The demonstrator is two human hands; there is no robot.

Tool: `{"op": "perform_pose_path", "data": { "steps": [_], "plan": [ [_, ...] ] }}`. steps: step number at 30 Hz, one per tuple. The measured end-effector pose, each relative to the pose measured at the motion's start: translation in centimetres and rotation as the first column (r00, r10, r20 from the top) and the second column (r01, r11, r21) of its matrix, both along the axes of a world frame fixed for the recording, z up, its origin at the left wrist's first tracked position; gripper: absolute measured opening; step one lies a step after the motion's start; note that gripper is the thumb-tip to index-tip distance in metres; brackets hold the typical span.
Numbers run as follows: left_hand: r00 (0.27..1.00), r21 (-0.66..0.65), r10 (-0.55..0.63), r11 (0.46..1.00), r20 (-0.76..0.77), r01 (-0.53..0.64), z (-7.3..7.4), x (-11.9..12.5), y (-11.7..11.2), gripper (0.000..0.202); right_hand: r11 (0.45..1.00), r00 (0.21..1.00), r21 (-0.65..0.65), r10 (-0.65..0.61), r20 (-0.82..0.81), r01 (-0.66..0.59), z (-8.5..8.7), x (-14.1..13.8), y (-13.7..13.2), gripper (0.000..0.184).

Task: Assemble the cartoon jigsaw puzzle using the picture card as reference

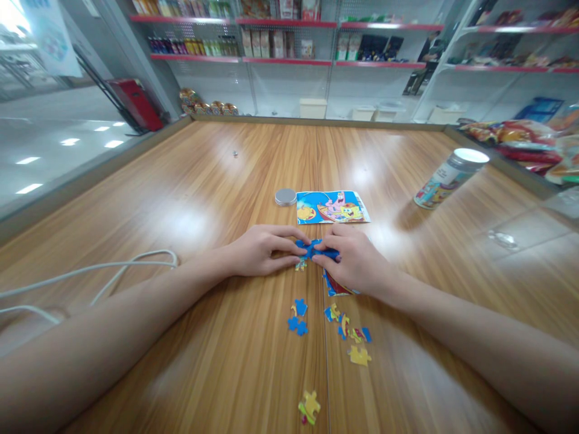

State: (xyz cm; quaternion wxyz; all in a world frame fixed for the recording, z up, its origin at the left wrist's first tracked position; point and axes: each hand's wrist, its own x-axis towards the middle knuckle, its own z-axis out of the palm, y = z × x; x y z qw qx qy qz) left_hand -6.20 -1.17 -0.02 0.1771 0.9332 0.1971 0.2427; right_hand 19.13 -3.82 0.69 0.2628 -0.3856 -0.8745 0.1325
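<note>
Both hands meet at joined blue jigsaw pieces [310, 248] flat on the wooden table. My left hand [271, 250] grips their left side, thumb nearer me and fingers on the far edge. My right hand [353, 256] pinches a blue jigsaw piece at the right; its fingers partly hide it. A small patterned piece [301, 264] lies below my left fingertips. Under my right hand shows a joined red and blue puzzle section [337, 286], mostly covered. Just beyond the hands lies a cartoon picture sheet [335, 207].
Loose blue pieces [297, 325], mixed pieces [348, 325] and yellow pieces [311, 401] lie nearer me. A round metal lid [285, 196] touches or nearly touches the sheet. A cartoon-printed canister [446, 181] stands right; white cable [136, 262] lies left. Stocked shelves [289, 57] stand behind.
</note>
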Motion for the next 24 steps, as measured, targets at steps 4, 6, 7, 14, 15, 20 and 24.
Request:
{"op": "perform_pose_path", "data": {
  "steps": [4, 6, 7, 14, 15, 20, 24],
  "plan": [
    [1.0, -0.003, -0.003, 1.0, 0.006, 0.003, -0.12, -0.12, 0.04, 0.021, 1.0, 0.997, -0.006, 0.023, -0.074, -0.023, 0.1, 0.52, 0.04, 0.019],
    [1.0, -0.008, -0.006, 1.0, 0.001, 0.006, -0.19, -0.18, 0.09, 0.021, 1.0, 0.996, 0.001, 0.005, -0.085, -0.005, -0.05, 0.7, 0.17, 0.016],
    [1.0, -0.009, -0.008, 1.0, 0.003, 0.008, -0.21, -0.19, 0.1, 0.021, 1.0, 0.997, 0.001, -0.001, -0.082, 0.001, -0.17, 0.74, 0.23, 0.013],
    [1.0, -0.008, -0.007, 1.0, 0.015, 0.007, -0.08, -0.06, 0.03, 0.022, 1.0, 0.996, -0.026, -0.002, -0.091, 0.0, -0.68, 0.39, 0.31, 0.008],
    [1.0, -0.006, -0.007, 1.0, 0.012, 0.007, -0.07, -0.05, 0.02, 0.022, 1.0, 0.996, -0.029, -0.006, -0.088, 0.003, -0.67, 0.33, 0.26, 0.008],
    [1.0, -0.006, -0.006, 1.0, 0.01, 0.006, -0.15, -0.09, 0.08, 0.023, 1.0, 0.998, -0.029, -0.012, -0.067, 0.01, -0.66, 0.14, -0.01, 0.013],
    [1.0, -0.008, -0.005, 1.0, 0.023, 0.005, -0.21, -0.12, 0.14, 0.023, 0.999, 0.998, -0.047, -0.007, -0.056, 0.005, -0.62, 0.14, 0.14, 0.012]
  ]
}}
